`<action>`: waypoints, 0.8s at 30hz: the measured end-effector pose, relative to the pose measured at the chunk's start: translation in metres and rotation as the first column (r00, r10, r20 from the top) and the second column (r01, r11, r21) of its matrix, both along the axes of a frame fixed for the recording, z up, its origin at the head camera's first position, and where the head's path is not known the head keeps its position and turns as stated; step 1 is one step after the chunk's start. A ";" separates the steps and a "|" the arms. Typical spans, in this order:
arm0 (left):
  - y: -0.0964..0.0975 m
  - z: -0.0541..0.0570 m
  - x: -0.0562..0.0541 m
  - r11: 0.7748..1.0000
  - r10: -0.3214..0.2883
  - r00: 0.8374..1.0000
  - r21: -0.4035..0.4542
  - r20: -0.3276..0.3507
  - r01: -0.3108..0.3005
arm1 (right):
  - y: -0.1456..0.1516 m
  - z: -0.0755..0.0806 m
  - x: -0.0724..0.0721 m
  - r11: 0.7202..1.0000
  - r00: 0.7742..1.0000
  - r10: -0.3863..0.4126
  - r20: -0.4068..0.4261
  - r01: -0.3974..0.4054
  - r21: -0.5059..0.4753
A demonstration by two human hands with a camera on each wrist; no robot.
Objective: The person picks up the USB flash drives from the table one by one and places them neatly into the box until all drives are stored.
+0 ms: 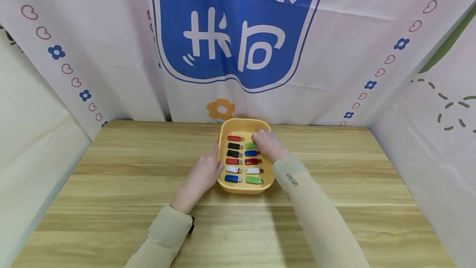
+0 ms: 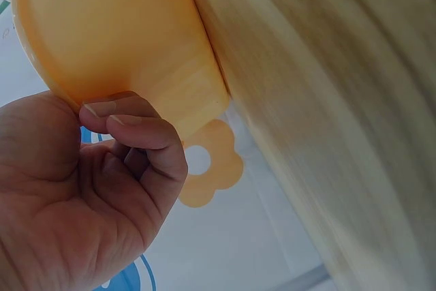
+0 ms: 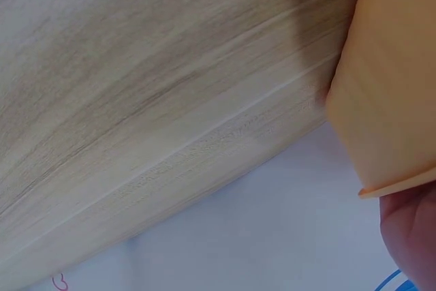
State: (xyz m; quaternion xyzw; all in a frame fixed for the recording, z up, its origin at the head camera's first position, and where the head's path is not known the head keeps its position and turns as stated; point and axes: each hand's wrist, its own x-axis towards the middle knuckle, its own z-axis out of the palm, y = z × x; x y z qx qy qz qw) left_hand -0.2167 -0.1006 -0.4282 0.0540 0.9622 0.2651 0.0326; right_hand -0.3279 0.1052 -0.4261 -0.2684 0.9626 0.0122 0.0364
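A yellow tray on the table holds several USB sticks in two columns. On the left lie a red stick, black ones, a white one and a blue one. On the right are green, white, dark red and blue ones. My left hand holds the tray's left side at the rim, fingers curled in the left wrist view. Over the far right of the tray is my right hand, fingers bent downward beside a green stick. Its fingertips are hidden, so any held item cannot be seen.
The wooden table extends to both sides of the tray. Behind it hangs a white printed curtain, close to the tray's far end. White fabric walls border the left and right.
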 end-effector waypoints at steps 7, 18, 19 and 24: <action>0.001 0.000 0.000 1.000 -0.006 1.000 0.006 -0.006 0.006 | 0.000 0.001 -0.001 1.000 1.000 -0.004 0.029 0.005 -0.021; 0.001 0.001 0.001 1.000 0.001 1.000 0.018 0.012 -0.002 | 0.002 0.006 0.001 0.979 0.997 -0.026 0.072 0.040 -0.201; 0.001 0.001 0.001 1.000 0.002 1.000 0.018 0.013 -0.003 | 0.002 0.007 0.002 0.975 0.998 -0.022 0.063 0.035 -0.221; 0.000 0.002 0.002 1.000 0.006 1.000 0.021 0.021 -0.006 | 0.005 0.013 0.010 0.946 1.000 -0.003 -0.002 0.002 -0.324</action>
